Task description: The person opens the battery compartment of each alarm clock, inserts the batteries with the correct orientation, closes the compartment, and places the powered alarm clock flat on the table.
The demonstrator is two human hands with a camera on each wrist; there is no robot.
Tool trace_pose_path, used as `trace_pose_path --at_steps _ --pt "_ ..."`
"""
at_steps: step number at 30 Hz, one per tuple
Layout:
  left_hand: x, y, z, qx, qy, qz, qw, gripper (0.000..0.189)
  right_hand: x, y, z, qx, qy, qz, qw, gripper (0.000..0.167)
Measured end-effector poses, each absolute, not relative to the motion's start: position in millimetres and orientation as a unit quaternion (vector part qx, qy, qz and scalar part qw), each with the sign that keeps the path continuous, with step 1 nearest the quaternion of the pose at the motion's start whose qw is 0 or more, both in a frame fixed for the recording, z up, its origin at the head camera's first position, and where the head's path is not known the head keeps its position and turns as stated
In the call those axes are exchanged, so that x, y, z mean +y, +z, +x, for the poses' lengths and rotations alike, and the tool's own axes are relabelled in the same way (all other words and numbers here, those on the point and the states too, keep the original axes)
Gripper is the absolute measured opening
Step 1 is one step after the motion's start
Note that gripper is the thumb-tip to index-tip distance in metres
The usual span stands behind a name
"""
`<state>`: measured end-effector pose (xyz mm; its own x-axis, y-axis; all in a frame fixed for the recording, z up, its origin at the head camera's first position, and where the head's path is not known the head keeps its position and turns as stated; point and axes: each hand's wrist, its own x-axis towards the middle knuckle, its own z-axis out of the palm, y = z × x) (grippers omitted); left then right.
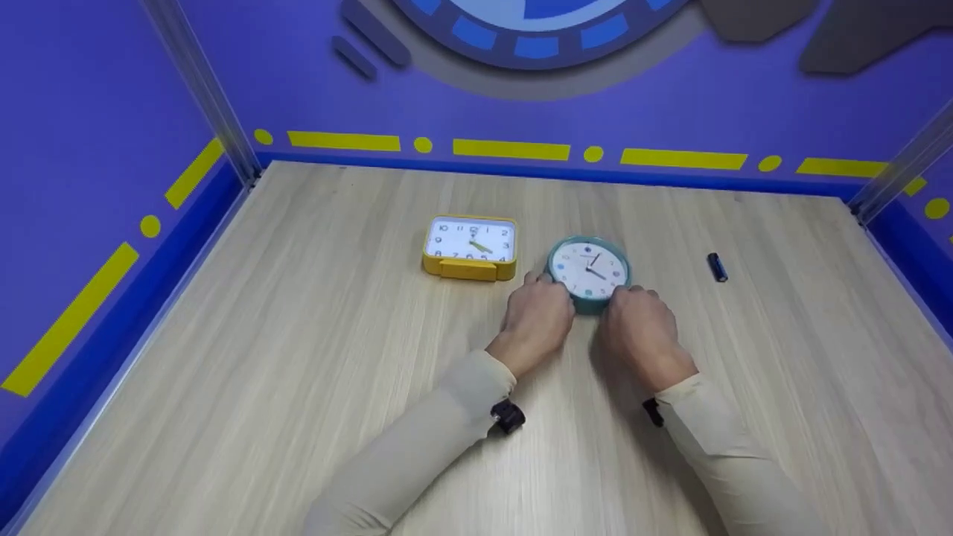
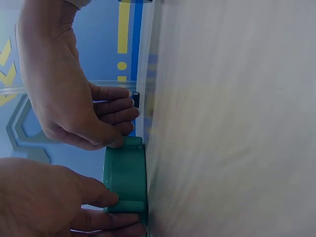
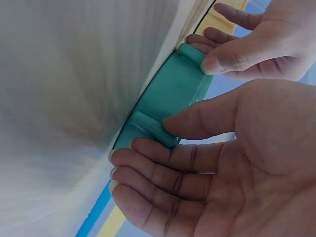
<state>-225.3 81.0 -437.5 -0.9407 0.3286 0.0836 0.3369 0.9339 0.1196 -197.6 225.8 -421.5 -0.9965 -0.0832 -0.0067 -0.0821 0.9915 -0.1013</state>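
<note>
A round teal clock (image 1: 588,272) with a white face lies on the table, face up, between both hands. My left hand (image 1: 537,316) grips its left near side, the thumb against one of the small feet on the rim in the left wrist view. On the other side my right hand (image 1: 639,324) pinches the rim, thumb and forefinger about the other foot (image 3: 153,129) in the right wrist view. The remaining right fingers extend loosely past the clock. Both wrists wear dark straps over light sleeves.
A yellow rectangular alarm clock (image 1: 470,249) stands left of the teal one, its face tilted upward. Off to the right lies a small dark battery (image 1: 717,266). Blue-purple panels (image 1: 521,126) with yellow marks border the wooden table (image 1: 298,335) at the back and sides.
</note>
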Motion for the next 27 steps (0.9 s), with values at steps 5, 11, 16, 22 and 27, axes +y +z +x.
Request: trace_pose_path --at_steps 5,11,16,22,27 --pt "74.9 -435.3 -212.5 -0.984 -0.044 -0.172 0.026 0.026 221.2 -419.7 -186.5 0.996 -0.065 -0.054 0.002 0.03" --pt "66.7 -434.7 -194.5 -0.983 -0.024 -0.178 0.043 0.024 216.2 -419.0 -171.4 0.995 -0.07 -0.072 -0.008 0.027" --pt "60.5 -433.9 -179.4 -0.981 -0.012 -0.189 0.044 0.023 212.9 -420.1 -157.0 0.995 -0.055 -0.086 -0.016 0.026" --pt "51.5 -432.2 -164.0 -0.981 -0.005 -0.192 0.041 0.025 207.1 -421.4 -138.8 0.993 -0.04 -0.104 -0.027 0.024" --pt "46.2 -431.4 -149.5 -0.977 0.051 -0.2 0.051 0.025 202.0 -423.4 -124.8 0.988 0.01 -0.138 -0.065 0.021"
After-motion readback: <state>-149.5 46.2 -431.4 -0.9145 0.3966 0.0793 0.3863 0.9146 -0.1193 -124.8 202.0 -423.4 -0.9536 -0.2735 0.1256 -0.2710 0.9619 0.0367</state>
